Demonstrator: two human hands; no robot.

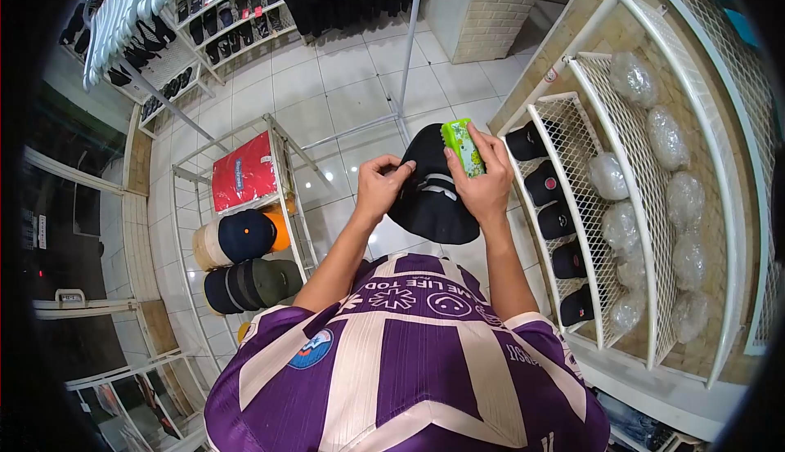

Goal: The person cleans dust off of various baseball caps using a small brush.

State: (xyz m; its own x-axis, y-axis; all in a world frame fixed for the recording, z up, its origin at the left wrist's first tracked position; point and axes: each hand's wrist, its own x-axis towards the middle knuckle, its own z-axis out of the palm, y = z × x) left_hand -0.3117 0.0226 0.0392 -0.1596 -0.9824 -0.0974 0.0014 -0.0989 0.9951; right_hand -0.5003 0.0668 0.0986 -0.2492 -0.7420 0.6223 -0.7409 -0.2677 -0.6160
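A black bucket-style hat (429, 215) hangs in front of my chest, its inside with a pale label facing up. My left hand (383, 186) pinches the hat's left edge between thumb and fingers. In my right hand (484, 176) is a bright green patterned packet or box (464, 148), held over the hat's upper right part. The fingers of that hand wrap round its right side, and whether they also touch the hat cannot be made out.
On the left, a white wire rack (186, 207) holds a red packaged item (244, 176) and stacked caps (247, 235). White mesh shelves (609, 207) at right carry black caps and plastic-wrapped bundles (670, 137). A metal pole (413, 35) stands ahead on the tiled floor.
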